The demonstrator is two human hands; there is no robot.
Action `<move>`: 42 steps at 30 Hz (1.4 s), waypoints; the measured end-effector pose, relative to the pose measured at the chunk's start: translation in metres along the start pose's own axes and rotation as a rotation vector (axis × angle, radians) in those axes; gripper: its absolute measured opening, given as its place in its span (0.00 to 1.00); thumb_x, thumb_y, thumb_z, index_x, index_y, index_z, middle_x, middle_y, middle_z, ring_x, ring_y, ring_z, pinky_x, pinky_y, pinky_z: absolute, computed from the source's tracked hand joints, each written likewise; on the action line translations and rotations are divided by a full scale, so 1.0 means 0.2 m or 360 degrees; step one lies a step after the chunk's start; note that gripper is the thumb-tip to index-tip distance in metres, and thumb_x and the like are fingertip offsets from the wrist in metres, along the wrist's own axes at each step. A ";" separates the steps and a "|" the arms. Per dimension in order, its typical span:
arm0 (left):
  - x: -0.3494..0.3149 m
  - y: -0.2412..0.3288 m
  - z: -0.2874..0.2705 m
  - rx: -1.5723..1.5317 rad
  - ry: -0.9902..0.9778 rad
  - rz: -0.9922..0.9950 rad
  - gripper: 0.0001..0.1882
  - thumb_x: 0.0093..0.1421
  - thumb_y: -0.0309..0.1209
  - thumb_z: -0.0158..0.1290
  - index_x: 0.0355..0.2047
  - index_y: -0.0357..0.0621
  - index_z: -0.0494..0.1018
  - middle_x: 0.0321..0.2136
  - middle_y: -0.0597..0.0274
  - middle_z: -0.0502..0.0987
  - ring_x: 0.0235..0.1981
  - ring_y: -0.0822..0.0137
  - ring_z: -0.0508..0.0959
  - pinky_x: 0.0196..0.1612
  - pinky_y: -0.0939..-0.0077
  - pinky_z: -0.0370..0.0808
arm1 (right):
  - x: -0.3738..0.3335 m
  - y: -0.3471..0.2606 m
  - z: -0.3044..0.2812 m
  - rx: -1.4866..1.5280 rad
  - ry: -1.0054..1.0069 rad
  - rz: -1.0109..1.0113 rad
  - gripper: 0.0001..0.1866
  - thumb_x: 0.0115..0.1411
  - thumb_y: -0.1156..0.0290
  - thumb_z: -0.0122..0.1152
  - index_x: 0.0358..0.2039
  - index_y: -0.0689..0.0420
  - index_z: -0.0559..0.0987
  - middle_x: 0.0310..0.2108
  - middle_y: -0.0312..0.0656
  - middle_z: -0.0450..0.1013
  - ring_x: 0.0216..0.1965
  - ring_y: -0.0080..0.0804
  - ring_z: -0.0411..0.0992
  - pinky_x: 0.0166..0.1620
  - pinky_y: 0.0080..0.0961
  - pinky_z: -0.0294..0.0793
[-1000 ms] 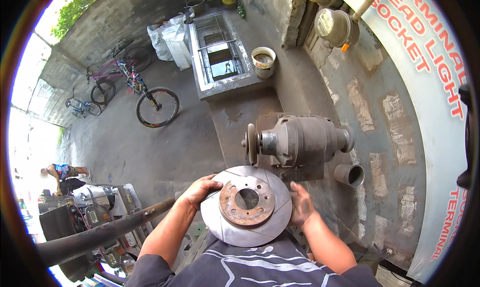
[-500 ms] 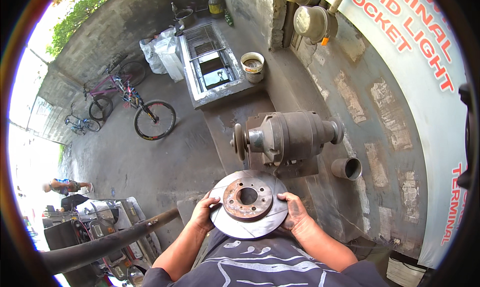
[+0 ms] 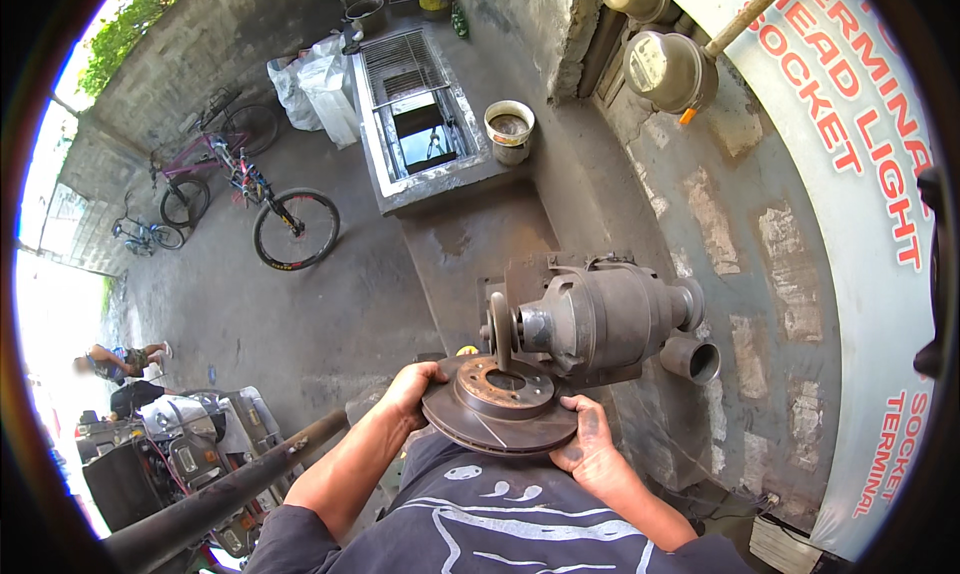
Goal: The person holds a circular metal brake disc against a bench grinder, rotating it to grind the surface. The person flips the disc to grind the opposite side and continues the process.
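Observation:
A brake disc (image 3: 480, 433) with a rusty raised hub is held in front of my torso, tilted with its near edge lower. My left hand (image 3: 410, 390) grips its left rim, fingers beneath and thumb on top. The opposite rim is in my right hand (image 3: 587, 436), whose palm is smudged dark. Just beyond stands a grey bench grinder (image 3: 603, 317). Its thin wheel (image 3: 501, 324) overlaps the far part of the hub in view; whether they touch I cannot tell.
Right of the grinder lies a short metal pipe (image 3: 690, 360) beside the wall. A bucket (image 3: 509, 126) stands next to a framed pit (image 3: 430, 154). Bicycles (image 3: 297, 229) stand at left, and a dark bar (image 3: 230, 484) crosses the lower left near machinery. A person (image 3: 120, 362) sits far left.
The disc has tilted from facing me to lying flatter, and its hub has come up to the grinder wheel. Both hands have moved with it. The view has shifted slightly.

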State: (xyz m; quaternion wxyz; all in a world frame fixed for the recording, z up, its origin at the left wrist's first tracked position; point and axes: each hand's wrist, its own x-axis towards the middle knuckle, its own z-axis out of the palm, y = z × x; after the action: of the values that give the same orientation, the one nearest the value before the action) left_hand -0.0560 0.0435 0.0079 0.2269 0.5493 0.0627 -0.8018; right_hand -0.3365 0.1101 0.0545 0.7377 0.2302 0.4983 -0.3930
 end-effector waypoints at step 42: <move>0.02 -0.01 0.06 0.0049 -0.0070 -0.0074 0.21 0.55 0.26 0.48 0.48 0.25 0.71 0.41 0.40 0.80 0.41 0.49 0.84 0.52 0.56 0.83 | -0.12 -0.01 0.03 0.0052 0.0175 -0.0046 0.23 0.61 0.66 0.53 0.54 0.65 0.75 0.56 0.54 0.75 0.58 0.53 0.72 0.67 0.49 0.66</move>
State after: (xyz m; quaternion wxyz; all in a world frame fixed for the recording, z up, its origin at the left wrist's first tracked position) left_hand -0.0691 0.0388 0.0082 0.2009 0.5335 0.0580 -0.8196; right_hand -0.3400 0.1124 0.0801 0.6996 0.2563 0.5350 -0.3983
